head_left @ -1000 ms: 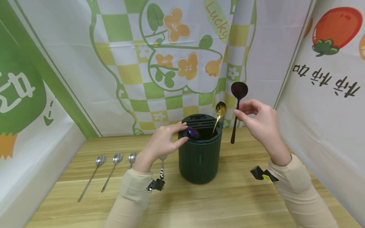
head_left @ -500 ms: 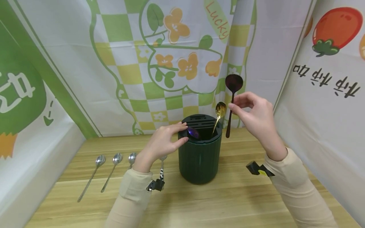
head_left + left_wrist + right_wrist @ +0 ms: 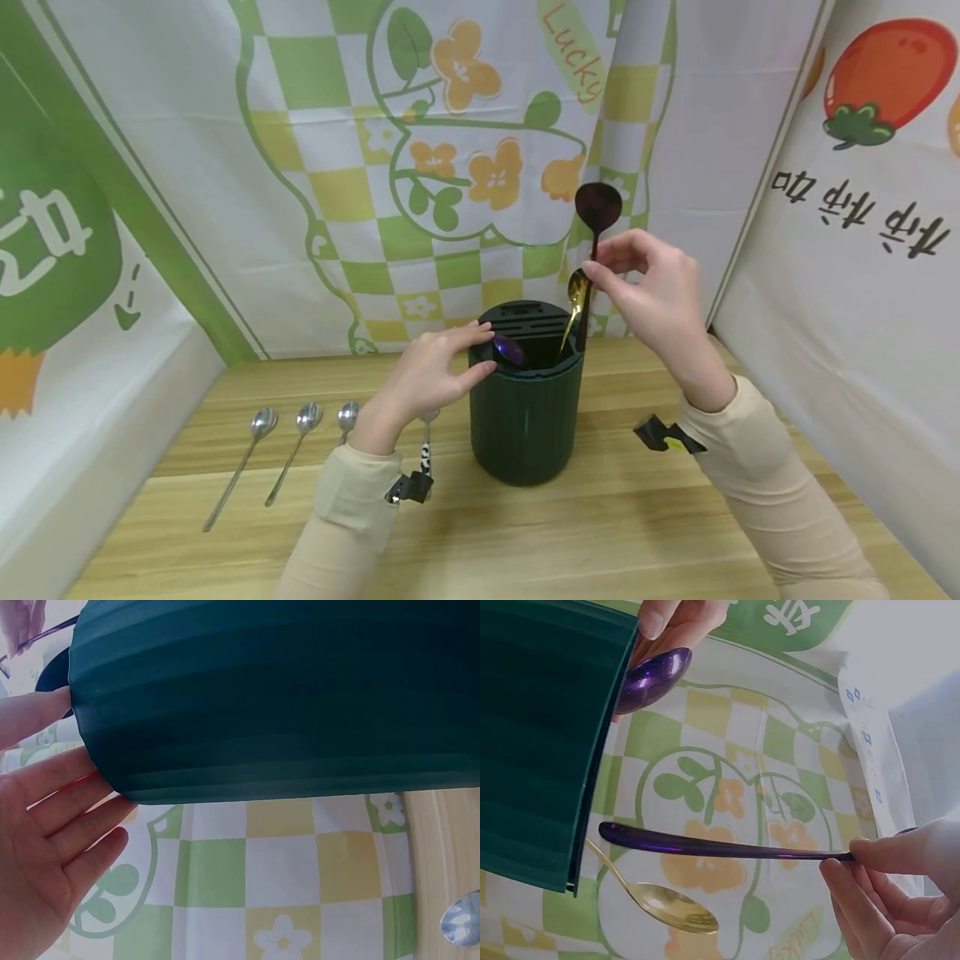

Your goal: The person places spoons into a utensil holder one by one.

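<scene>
A dark green ribbed utensil holder (image 3: 523,425) with a slotted black lid stands upright on the wooden table. My left hand (image 3: 431,371) rests at its left rim, fingers extended and touching the edge. Inside the opening lean a purple spoon (image 3: 508,350) on the left and a gold spoon (image 3: 576,292) on the right, both bowls up. Between thumb and fingers my right hand (image 3: 652,292) pinches a dark purple spoon (image 3: 597,207) by its handle, bowl up. In the right wrist view, the handle end of this dark spoon (image 3: 705,846) points at the holder's mouth, just outside it.
Several silver spoons lie left of the holder, including one long spoon (image 3: 262,423) and another spoon (image 3: 308,417). A spoon with a black-and-white patterned handle (image 3: 426,454) is partly hidden by the left wrist. A printed curtain (image 3: 450,271) hangs behind.
My right hand has brought the dark purple spoon leftward and slightly up, so its handle end now overlaps the holder's right rim. The left hand has stayed in place.
</scene>
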Available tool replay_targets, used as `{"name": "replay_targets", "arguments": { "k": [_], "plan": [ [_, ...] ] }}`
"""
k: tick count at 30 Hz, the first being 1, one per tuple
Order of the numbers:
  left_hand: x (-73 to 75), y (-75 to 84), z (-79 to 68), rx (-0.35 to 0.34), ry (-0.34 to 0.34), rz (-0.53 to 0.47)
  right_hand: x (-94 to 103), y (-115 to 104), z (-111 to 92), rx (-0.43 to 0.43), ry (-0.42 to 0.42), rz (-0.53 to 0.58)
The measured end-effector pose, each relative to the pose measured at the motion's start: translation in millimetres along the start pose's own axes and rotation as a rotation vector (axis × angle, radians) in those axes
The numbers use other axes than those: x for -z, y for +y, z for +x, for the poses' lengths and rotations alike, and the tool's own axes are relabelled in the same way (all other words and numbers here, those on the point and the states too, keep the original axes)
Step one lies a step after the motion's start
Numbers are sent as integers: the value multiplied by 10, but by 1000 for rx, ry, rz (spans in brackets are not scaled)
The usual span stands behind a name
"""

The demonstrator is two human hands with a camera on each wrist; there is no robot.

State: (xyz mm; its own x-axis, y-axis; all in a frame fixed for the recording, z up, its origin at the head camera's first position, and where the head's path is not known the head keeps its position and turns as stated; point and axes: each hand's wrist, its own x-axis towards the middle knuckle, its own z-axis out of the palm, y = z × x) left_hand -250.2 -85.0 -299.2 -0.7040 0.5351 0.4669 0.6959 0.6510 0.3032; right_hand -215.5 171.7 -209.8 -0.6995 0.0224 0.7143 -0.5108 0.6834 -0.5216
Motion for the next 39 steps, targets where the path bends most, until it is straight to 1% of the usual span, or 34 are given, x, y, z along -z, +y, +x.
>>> {"name": "replay_targets", "arguments": {
  "k": [6, 12, 18, 23, 30, 39],
  "plan": [
    [0, -4, -7, 2, -3, -1, -71, 34, 20, 11, 6, 27],
    [9, 7, -2, 6, -4, -1, -142, 45, 41, -8, -2, 70],
    [11, 11, 1, 6, -3, 5, -205, 55, 54, -13, -19, 89],
    [8, 6, 2, 8, -8, 7, -256, 77, 50, -16, -32, 90],
    [0, 3, 0, 15, -12, 8, -302, 124, 42, -41, -62, 81],
    [-5, 6, 3, 12, -4, 8, -340, 187, 14, -6, -104, 52]
  ]
}}
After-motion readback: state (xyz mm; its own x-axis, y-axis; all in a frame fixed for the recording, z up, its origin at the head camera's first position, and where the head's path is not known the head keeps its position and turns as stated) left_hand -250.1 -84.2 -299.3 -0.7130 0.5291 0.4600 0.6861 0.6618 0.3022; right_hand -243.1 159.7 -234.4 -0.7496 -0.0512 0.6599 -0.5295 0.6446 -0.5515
